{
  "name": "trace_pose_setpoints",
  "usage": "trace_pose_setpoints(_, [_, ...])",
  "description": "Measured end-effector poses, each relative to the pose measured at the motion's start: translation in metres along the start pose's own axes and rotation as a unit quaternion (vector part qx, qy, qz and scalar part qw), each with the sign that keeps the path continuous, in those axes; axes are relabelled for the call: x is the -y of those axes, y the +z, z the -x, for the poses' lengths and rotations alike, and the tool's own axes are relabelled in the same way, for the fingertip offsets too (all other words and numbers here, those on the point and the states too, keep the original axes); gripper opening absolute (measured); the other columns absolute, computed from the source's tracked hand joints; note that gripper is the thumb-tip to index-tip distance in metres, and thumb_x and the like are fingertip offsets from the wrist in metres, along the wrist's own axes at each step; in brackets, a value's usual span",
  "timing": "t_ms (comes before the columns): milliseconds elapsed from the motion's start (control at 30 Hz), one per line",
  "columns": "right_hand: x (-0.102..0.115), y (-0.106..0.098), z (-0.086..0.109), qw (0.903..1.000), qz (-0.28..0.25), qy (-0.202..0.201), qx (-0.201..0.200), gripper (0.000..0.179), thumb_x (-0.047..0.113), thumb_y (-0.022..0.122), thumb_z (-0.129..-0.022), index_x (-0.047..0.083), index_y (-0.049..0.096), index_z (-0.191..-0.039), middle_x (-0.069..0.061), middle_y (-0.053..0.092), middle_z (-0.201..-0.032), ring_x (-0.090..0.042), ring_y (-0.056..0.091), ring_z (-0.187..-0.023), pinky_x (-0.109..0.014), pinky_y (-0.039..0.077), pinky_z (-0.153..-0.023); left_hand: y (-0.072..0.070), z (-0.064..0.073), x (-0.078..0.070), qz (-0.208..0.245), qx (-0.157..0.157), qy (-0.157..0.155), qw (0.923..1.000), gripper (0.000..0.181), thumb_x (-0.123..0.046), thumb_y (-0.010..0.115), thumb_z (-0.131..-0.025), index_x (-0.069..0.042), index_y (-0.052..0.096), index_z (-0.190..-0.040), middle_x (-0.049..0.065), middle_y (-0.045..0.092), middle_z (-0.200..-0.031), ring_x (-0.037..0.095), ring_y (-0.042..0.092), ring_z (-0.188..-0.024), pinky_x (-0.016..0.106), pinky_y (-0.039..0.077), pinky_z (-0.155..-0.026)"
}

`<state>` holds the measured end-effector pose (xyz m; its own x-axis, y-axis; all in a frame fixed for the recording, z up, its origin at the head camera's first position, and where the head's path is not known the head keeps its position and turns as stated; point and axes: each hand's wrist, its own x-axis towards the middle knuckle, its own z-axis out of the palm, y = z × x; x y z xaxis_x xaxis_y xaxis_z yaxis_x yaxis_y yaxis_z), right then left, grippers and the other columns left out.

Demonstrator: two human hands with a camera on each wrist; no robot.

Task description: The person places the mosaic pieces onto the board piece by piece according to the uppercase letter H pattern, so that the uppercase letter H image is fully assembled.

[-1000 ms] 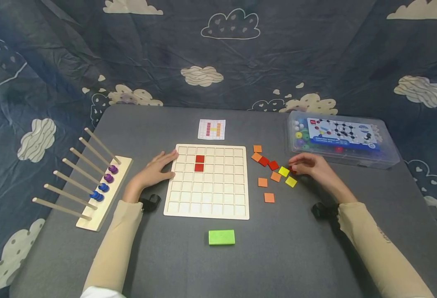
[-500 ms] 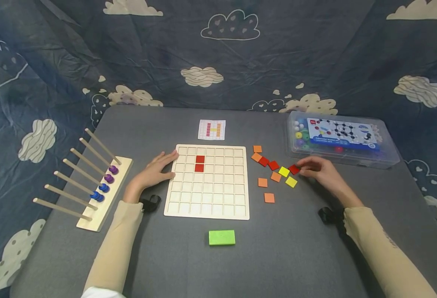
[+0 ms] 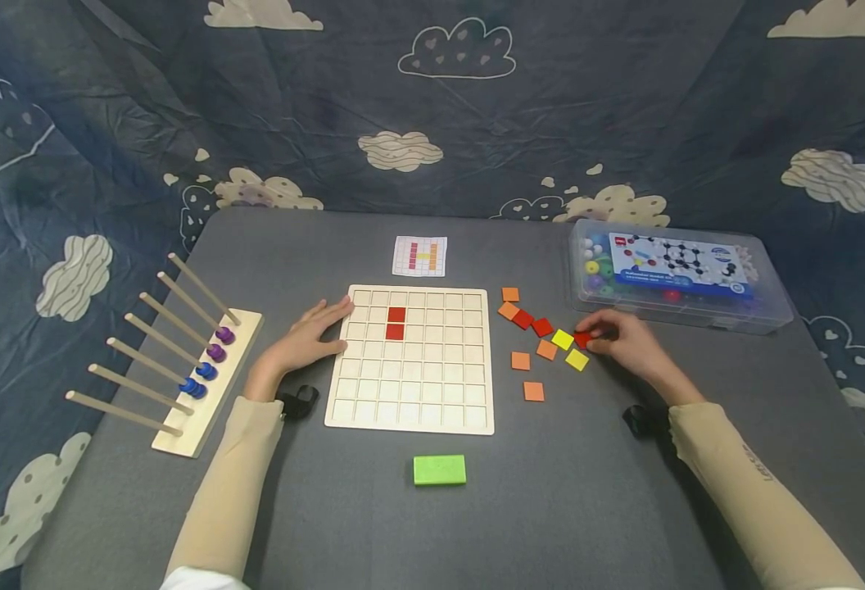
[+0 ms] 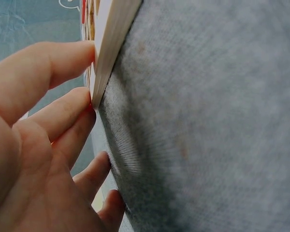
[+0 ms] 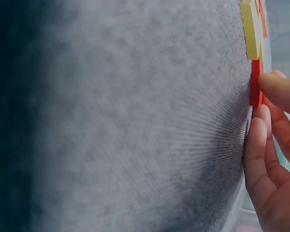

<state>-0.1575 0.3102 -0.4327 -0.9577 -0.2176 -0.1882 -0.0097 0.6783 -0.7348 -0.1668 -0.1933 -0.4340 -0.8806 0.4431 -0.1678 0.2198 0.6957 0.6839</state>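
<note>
My left hand point(image 3: 303, 342) lies along the left edge of a pale wooden grid board point(image 3: 410, 393). Its fingertips and thumb touch that edge; in the left wrist view the extended fingers meet the board's side point(image 4: 111, 43). Two red tiles point(image 3: 396, 315) sit one above the other in the board's upper cells. Right of the board, my right hand point(image 3: 624, 344) has thumb and fingers at a red square tile point(image 3: 582, 338), which lies flat. In the right wrist view the thumb rests on this red tile point(image 5: 255, 82), beside a yellow tile point(image 5: 250, 29).
Loose orange point(image 3: 533, 392), red point(image 3: 542, 327) and yellow tiles point(image 3: 562, 339) lie between board and right hand. A pattern card point(image 3: 419, 256) is behind the board, a green block point(image 3: 439, 470) in front. A clear box point(image 3: 698, 315) stands back right, a peg stand point(image 3: 237, 360) left.
My right hand drew back to the right from the red tile, then came left onto it again. The left hand and the board have stayed in place.
</note>
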Motion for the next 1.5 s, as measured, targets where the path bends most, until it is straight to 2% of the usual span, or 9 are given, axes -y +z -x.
trace_pose_setpoints(233, [0.000,0.000,0.002,0.9998,0.012,-0.014,-0.005,0.023,-0.004,0.064,-0.085,-0.004,0.062,-0.107,-0.018,0.057,-0.100,-0.028,0.049,-0.087,-0.034,0.042,-0.075,0.000,0.000,0.000,-0.001,0.001,-0.002,1.0000,0.068,-0.015,0.059,-0.092,-0.002,0.026,-0.150,0.015,0.018,-0.157,0.040,0.001,-0.143,0.063,0.001,-0.107])
trace_pose_setpoints(400, [0.000,-0.002,0.006,0.9995,-0.030,0.008,0.010,0.021,0.000,0.061,-0.089,-0.005,0.060,-0.110,-0.020,0.058,-0.099,-0.026,0.052,-0.082,-0.028,0.047,-0.069,0.000,0.001,0.000,0.004,0.001,-0.002,1.0000,0.068,-0.015,0.059,-0.092,-0.002,0.026,-0.150,0.015,0.018,-0.157,0.040,0.001,-0.143,0.063,0.000,-0.107])
trace_pose_setpoints(567, [0.008,-0.004,0.008,0.9974,-0.066,0.025,0.016,0.026,0.008,0.059,-0.093,-0.005,0.057,-0.115,-0.020,0.058,-0.104,-0.021,0.055,-0.081,-0.029,0.049,-0.068,0.000,0.002,-0.001,0.005,0.000,-0.007,1.0000,0.068,-0.015,0.060,-0.092,-0.002,0.027,-0.150,0.015,0.019,-0.157,0.039,0.001,-0.143,0.063,0.000,-0.108])
trace_pose_setpoints(733, [0.026,0.001,0.003,0.9944,-0.100,0.012,0.033,0.027,0.009,0.060,-0.093,-0.006,0.056,-0.115,-0.018,0.061,-0.103,-0.018,0.058,-0.080,-0.029,0.051,-0.071,0.001,0.001,0.000,0.002,-0.002,-0.009,1.0000,0.069,-0.016,0.060,-0.091,-0.003,0.027,-0.150,0.014,0.019,-0.157,0.039,0.001,-0.143,0.064,0.001,-0.107])
trace_pose_setpoints(867, [0.042,0.014,-0.005,0.9911,-0.121,-0.014,0.052,0.025,0.005,0.060,-0.092,-0.008,0.057,-0.113,-0.018,0.060,-0.099,-0.019,0.059,-0.079,-0.030,0.053,-0.071,0.001,0.000,0.000,0.002,-0.004,-0.008,1.0000,0.069,-0.017,0.060,-0.091,-0.002,0.027,-0.150,0.015,0.019,-0.156,0.040,0.001,-0.143,0.063,0.000,-0.107])
trace_pose_setpoints(1100, [0.075,0.045,-0.024,0.9887,-0.119,-0.050,0.076,0.019,0.002,0.063,-0.089,-0.005,0.061,-0.107,-0.017,0.058,-0.095,-0.022,0.058,-0.076,-0.032,0.052,-0.067,0.002,0.000,-0.001,0.004,-0.007,-0.009,0.9999,0.070,-0.017,0.060,-0.090,-0.002,0.027,-0.150,0.015,0.020,-0.156,0.040,0.001,-0.143,0.064,0.001,-0.107])
trace_pose_setpoints(1300, [0.106,0.073,-0.042,0.9779,-0.153,-0.095,0.107,0.016,-0.004,0.062,-0.086,-0.005,0.063,-0.102,-0.015,0.059,-0.090,-0.021,0.059,-0.073,-0.037,0.054,-0.071,0.002,-0.001,0.000,0.004,-0.008,-0.010,0.9999,0.069,-0.016,0.060,-0.090,-0.002,0.027,-0.150,0.015,0.020,-0.156,0.040,0.001,-0.143,0.063,0.001,-0.108])
trace_pose_setpoints(1500, [0.136,0.099,-0.059,0.9748,-0.137,-0.119,0.129,0.018,-0.005,0.057,-0.084,0.001,0.066,-0.098,-0.011,0.059,-0.089,-0.023,0.057,-0.071,-0.032,0.048,-0.067,0.002,-0.001,-0.001,-0.003,-0.011,-0.007,0.9999,0.069,-0.018,0.060,-0.091,-0.001,0.028,-0.149,0.016,0.020,-0.156,0.040,0.002,-0.143,0.063,0.002,-0.108])
